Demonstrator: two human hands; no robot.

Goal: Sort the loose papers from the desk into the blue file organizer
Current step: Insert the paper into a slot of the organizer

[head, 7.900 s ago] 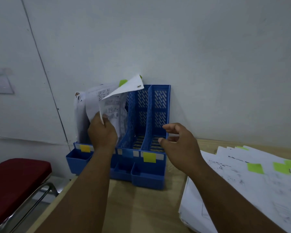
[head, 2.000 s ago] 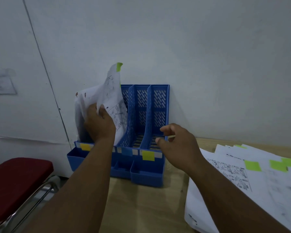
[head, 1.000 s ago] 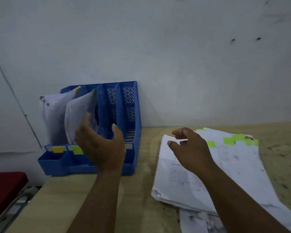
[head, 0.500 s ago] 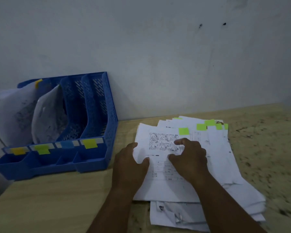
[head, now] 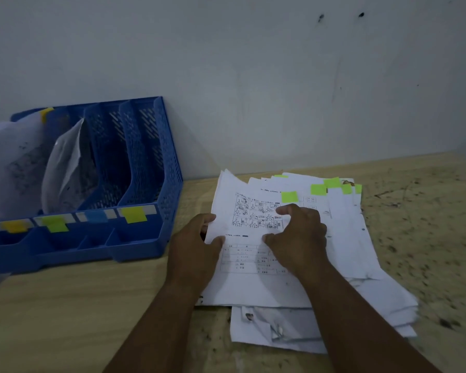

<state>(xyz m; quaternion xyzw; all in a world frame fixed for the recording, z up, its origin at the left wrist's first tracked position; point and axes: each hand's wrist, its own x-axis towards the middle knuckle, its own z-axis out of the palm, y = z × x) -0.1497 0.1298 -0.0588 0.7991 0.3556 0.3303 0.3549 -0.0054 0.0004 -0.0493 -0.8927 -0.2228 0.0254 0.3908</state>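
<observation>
Left hand (head: 193, 249): gone from the blue file organizer (head: 148, 238) at desk (head: 65, 305) left, now pinching the left edge of the top sheet (head: 250, 281). Right hand (head: 299, 238): fingers curled, pressing that sheet on the loose papers (head: 361, 265). Two slots hold papers; next pick-up begins.

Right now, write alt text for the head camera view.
Two bare hands work the top printed white sheet of a loose paper pile on a wooden desk: the left hand grips its left edge, the right hand rests on it. A blue plastic file organizer stands left, papers in two slots.
</observation>
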